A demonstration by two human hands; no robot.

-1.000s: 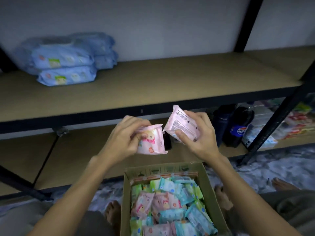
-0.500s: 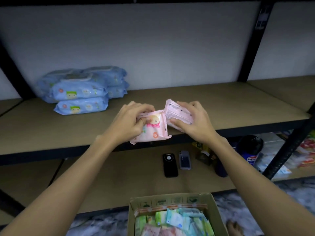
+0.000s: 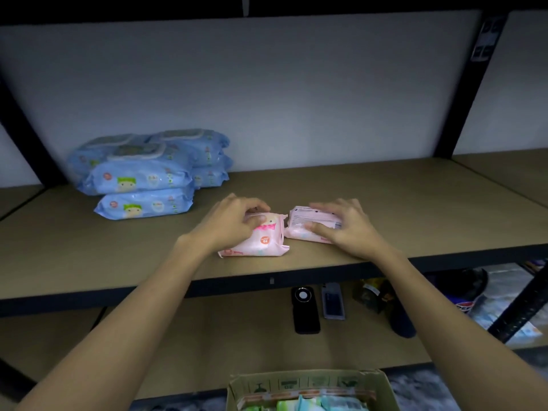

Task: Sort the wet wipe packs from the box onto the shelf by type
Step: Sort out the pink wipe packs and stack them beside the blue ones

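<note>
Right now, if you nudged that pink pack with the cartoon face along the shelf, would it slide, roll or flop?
The pink pack would probably slide rather than roll, since it lies flat on the shelf. It likely gives a little: its sides look puffy and its ends crimped where the left hand holds it. The glossy wrapper may be slightly slippery.

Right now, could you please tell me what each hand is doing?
Left hand: grips a pink pack, picture side up, on the shelf.
Right hand: grips a pink pack, text side up, beside it.
</note>
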